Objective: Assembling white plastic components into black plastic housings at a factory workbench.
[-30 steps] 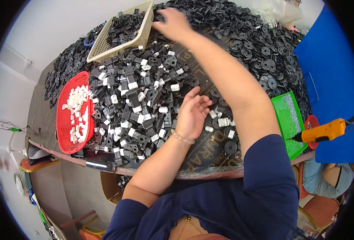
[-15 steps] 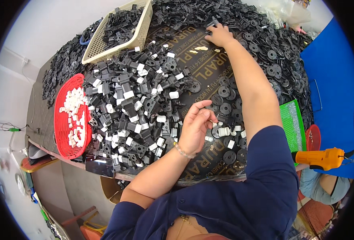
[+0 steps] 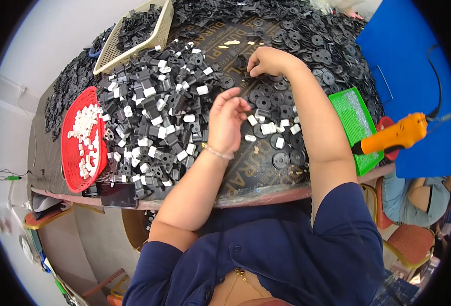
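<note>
Holds the right hand (image 3: 270, 62) with fingers bent down and drawn inward, just beside a loose black part (image 3: 243, 60); cannot tell whether pinching anything. Holds the left hand (image 3: 227, 121) loosely cupped, fingers half curled, with nothing seen in them. Has discs (image 3: 276, 98) lying on the table (image 3: 243, 171), just right of that hand: probably light, stiff, smooth enough to slip, hardly fragile; best taken by the rim.

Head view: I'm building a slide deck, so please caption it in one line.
Left hand and right hand over a table of black parts, between a red basket and a green tray.
</note>
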Demonstrator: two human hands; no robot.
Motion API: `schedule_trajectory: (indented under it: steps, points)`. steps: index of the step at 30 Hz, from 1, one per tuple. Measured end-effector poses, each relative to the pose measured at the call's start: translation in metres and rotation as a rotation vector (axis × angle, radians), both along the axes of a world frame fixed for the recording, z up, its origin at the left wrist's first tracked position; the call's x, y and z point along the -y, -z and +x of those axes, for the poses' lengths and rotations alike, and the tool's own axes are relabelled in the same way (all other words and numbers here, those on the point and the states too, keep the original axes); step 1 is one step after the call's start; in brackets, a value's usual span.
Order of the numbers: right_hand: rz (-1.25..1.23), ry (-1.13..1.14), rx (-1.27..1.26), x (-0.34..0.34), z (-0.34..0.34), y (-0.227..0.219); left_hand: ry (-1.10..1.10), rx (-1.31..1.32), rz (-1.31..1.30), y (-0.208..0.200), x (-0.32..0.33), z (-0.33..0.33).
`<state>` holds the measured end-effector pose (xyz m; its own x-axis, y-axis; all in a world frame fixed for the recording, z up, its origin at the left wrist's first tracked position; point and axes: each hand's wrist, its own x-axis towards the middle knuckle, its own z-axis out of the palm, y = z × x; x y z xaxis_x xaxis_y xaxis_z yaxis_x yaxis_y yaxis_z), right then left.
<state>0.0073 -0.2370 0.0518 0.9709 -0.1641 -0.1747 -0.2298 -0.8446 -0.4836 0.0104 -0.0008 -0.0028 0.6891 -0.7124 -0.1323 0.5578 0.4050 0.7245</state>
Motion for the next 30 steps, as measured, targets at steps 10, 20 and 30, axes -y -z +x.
schedule_trajectory:
  steps: [10,20,30]
  points:
    - [0.764,0.264,0.533,-0.071,-0.099,0.0,-0.105,1.057,0.179,-0.013,-0.001,-0.027]
    - [0.31,0.515,0.622,-0.019,-0.145,-0.009,0.02,0.372,0.067,-0.02,-0.003,-0.008]
    - [-0.324,0.376,-0.201,-0.017,-0.159,0.009,0.13,0.401,0.002,-0.009,-0.004,0.002]
